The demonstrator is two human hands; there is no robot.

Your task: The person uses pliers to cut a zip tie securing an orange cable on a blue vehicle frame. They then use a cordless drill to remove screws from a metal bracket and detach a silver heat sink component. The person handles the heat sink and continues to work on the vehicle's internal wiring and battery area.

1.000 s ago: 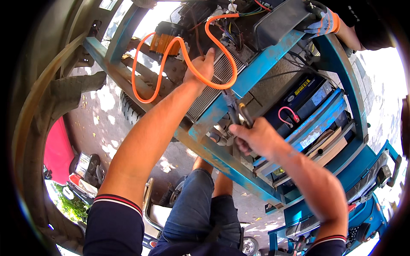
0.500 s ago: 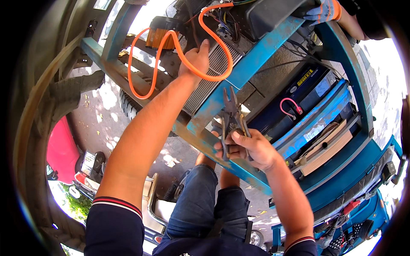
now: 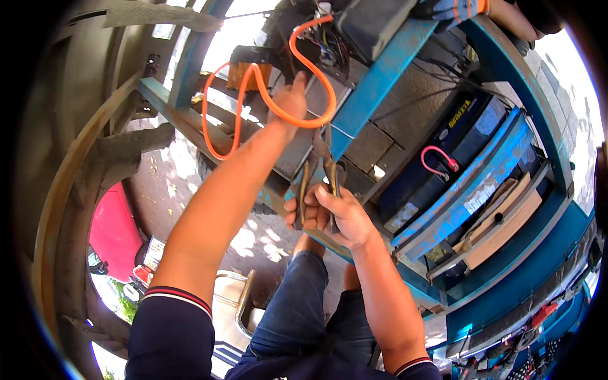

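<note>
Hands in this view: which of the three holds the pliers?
The person's right hand, gripping the pliers at their handles. The left hand is partly behind the orange cable; the co-worker's gloved hand is at upper right, away from the pliers.

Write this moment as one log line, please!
Left hand: behind orange cable, grip unclear | Right hand: holding pliers, handles spread, tips near cable | Nearby: blue frame, dark box

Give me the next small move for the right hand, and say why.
Probably ease the pliers forward slightly so their jaws straddle the lower bend of the orange cable: the right hand holds them handles apart, tips at that bend, with the left hand close by. Whether they touch it, I cannot tell.
</note>
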